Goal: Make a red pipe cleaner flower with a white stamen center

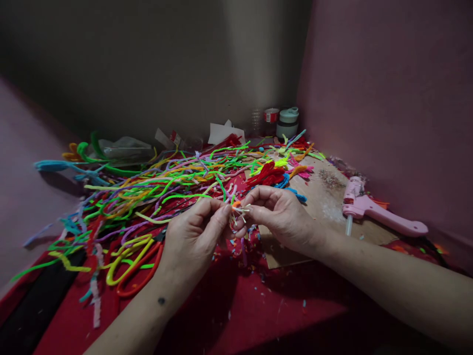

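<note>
Both hands meet over the middle of the red cloth. My left hand is closed, pinching a small bunch of thin pale strands between thumb and forefinger. The strands fan out to the right and look like craft flower stamens, with a bit of orange at their base. My right hand is closed too, its thumb and forefinger at the tips of the strands. Just beyond the fingers lie red pipe cleaners and a loose heap of many-coloured pipe cleaners.
Scissors with red and yellow handles lie left of my left forearm. A pink glue gun rests on a cardboard sheet at the right. A lidded cup and a roll of tape stand by the back wall. Scraps dot the red cloth.
</note>
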`<state>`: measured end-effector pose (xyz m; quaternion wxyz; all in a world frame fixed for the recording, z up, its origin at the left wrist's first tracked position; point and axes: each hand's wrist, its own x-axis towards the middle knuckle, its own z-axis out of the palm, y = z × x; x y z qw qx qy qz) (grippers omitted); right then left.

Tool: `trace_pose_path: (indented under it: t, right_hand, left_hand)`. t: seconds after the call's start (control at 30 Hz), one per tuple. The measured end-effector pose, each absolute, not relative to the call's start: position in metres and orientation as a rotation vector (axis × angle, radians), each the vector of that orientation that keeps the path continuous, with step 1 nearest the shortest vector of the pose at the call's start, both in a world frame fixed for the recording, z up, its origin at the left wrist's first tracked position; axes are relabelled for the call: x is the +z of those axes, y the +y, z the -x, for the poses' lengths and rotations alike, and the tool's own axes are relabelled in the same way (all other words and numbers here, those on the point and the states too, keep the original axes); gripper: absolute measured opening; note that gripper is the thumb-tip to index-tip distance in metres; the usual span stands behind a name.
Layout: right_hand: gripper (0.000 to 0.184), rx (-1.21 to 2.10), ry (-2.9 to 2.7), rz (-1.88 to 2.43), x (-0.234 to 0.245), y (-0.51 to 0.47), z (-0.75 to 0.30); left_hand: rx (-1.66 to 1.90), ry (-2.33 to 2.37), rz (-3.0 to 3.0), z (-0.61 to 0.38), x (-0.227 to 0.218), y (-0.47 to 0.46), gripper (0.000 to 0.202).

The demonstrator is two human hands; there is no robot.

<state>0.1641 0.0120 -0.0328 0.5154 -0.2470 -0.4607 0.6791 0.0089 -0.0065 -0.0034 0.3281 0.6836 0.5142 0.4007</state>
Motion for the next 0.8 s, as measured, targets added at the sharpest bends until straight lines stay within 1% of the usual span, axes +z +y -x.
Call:
trace_pose_path:
  t: [0.37, 0.67, 0.8]
  right_hand:
    - [0.013, 1.661, -1.120, 0.577, -0.0329, 0.0136, -0.1658]
    - [0.004, 1.723, -1.124, 0.492, -0.0341, 0.0156, -0.1688]
    - [0.016, 1.669, -1.157, 0.593, -0.0294, 0.0140, -0.1699]
  left_hand:
    - [1.069, 1.354, -1.804, -0.0060, -0.0049, -0.0064, 0.020]
    - [1.060, 1.411, -1.916, -0.0084, -0.0038, -0.0078, 0.019]
    - [1.032, 1.503, -2.206, -0.0067, -0.0081, -0.0089, 0.017]
